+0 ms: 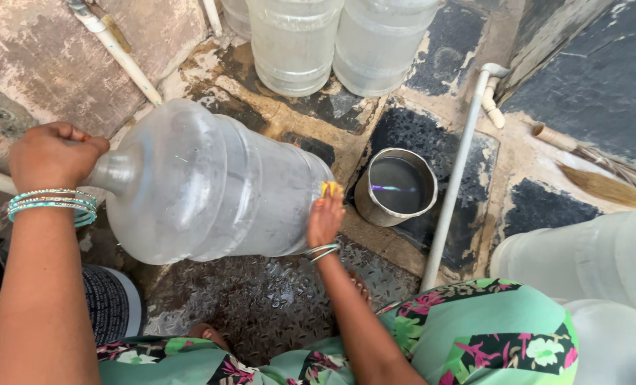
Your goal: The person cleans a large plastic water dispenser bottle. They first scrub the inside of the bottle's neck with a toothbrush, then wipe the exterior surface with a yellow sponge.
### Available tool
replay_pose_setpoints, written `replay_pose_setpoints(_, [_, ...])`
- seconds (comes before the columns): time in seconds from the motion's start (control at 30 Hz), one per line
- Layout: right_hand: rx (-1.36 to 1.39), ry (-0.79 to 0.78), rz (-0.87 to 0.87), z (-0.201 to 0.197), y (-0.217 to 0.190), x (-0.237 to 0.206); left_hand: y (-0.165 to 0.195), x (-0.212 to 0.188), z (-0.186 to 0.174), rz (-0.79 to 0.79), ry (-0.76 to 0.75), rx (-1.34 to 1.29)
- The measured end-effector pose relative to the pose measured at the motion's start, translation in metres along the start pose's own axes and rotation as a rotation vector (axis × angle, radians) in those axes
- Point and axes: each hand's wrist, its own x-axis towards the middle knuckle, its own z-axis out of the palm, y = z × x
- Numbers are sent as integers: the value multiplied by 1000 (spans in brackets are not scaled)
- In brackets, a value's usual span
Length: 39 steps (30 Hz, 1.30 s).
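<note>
2 hands are working on 1 big clear water jug (204,189), which is lying tipped on its side above a wet, patterned metal plate (261,299) on the floor, neck pointing left. L hand (52,153) is clamped in a fist round the jug's neck, fingers wrapped tight, teal bangles (52,205) sitting on the wrist. R hand (325,217) is pressing a small yellow scrub pad (331,189) against the jug's bottom end, fingers closed on the pad and touching the plastic; thin bangles on that wrist too.

Just beside the R hand, to the right, a steel pot (396,187) w/ dark water in it is standing upright on the stone floor (432,128). A white pipe (455,178) is running past the pot's right side, close to it. 2 more clear jugs (336,43) are standing upright at the top, touching each other, well apart from the hands. More pale jugs (603,271) are crowding the lower right corner. A broom (603,178) is lying at the right edge. Green floral cloth (475,335) is covering the person's knees at the bottom.
</note>
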Motion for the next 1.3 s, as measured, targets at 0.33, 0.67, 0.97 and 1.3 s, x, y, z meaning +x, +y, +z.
replay_pose_setpoints(0.33, [274, -3, -668, -12, -92, -86, 9, 2, -1, -86, -38, 56])
replay_pose_setpoints(0.67, [639, -146, 237, -13, 35, 16, 10, 0, 2, -75, 17, 21])
replay_pose_setpoints(0.97, [1302, -666, 792, -17, 51, 5, 15, -4, -10, -100, -38, 31])
replay_pose_setpoints(1.3, [350, -26, 444, 4, -4, -19, 26, 1, -9, 1, 47, 203])
